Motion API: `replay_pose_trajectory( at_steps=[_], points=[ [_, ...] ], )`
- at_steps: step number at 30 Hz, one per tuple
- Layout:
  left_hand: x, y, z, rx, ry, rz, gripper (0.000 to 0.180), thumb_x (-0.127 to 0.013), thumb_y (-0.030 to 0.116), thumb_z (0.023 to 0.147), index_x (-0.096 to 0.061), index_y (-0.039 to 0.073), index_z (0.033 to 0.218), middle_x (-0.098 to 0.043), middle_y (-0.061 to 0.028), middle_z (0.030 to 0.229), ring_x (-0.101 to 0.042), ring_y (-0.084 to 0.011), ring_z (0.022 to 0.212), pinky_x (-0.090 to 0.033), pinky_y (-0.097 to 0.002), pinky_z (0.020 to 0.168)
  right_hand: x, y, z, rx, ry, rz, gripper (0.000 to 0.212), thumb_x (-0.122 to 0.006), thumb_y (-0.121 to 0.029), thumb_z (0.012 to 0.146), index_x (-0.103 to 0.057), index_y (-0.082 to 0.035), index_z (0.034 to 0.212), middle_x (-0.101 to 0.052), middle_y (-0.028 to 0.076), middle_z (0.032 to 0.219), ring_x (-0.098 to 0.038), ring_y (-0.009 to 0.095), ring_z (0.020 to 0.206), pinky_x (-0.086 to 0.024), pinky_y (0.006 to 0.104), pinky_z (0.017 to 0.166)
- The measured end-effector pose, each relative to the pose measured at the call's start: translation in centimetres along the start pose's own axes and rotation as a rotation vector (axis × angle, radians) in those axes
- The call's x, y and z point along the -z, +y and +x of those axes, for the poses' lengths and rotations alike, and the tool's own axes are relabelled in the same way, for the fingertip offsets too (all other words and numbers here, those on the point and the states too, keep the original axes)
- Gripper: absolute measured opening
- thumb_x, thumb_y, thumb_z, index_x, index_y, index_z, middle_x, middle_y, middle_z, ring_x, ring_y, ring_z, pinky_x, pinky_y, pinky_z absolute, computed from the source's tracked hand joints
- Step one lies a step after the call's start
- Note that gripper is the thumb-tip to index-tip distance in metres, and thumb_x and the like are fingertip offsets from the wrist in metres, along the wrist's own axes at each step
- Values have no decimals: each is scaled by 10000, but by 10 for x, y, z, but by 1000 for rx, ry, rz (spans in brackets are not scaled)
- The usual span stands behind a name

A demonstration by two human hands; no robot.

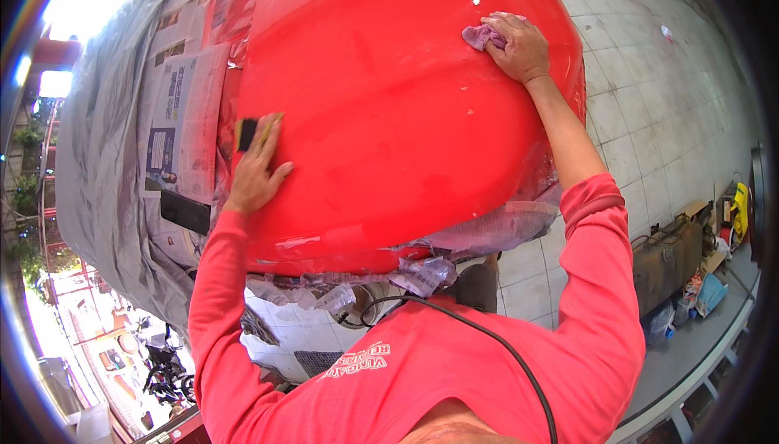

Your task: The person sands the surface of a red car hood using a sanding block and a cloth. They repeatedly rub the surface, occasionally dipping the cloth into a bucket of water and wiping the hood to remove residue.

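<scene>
A glossy red car hood [389,136] spreads out in front of me. My left hand [256,172] lies on its left side, fingers stretched over a small black pad with yellow edges [247,135]; the thumb is spread apart on the paint. The pad's underside is hidden. Toward the far right of the hood, my right hand [519,48] is closed on a crumpled pink cloth [480,36], pressed against the surface. A few small light spots show on the red paint nearby.
Newspaper [174,103] and grey sheeting [97,136] cover the car on the left, where a black phone [185,211] rests. Clear plastic [495,229] wraps the near edge. A black hose [487,330] crosses my red shirt. A dark case [669,261] stands among bags at right.
</scene>
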State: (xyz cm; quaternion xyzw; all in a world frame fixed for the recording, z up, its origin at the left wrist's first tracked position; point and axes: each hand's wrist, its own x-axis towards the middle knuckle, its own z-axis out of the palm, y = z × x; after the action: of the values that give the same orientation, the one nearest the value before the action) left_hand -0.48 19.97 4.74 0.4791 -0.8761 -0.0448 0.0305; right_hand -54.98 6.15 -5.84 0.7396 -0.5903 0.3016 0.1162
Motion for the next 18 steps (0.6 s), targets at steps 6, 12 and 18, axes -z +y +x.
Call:
replay_pose_trajectory(
  at_steps=[6,12,18],
  points=[
    [-34,118,176,-274,-35,-4,766,-571,472,1080,-303,113,1702,-347,-149,1736,-294,-347,1620,-375,-497,1269,-11,2,8,85,65,52,383,-745,-395,925,-770,-253,1279,-729,10,1388,-704,266,1225,-573,412,1039],
    [-32,78,107,-192,85,-13,735,-566,496,1084,-356,129,1685,-394,-139,1716,-328,-314,1611,-356,-462,1286,-11,16,0,104,58,38,401,-752,-373,921,-761,-231,1297,-744,33,1344,-706,256,1232,-577,409,1037],
    [-45,10,18,357,325,89,789,-613,493,1057,-387,35,1658,-401,-217,1701,-319,-391,1609,-315,-463,1300,-6,8,4,44,18,41,399,-760,-364,911,-772,-223,1283,-745,43,1345,-700,253,1245,-568,407,1051]
  ],
)
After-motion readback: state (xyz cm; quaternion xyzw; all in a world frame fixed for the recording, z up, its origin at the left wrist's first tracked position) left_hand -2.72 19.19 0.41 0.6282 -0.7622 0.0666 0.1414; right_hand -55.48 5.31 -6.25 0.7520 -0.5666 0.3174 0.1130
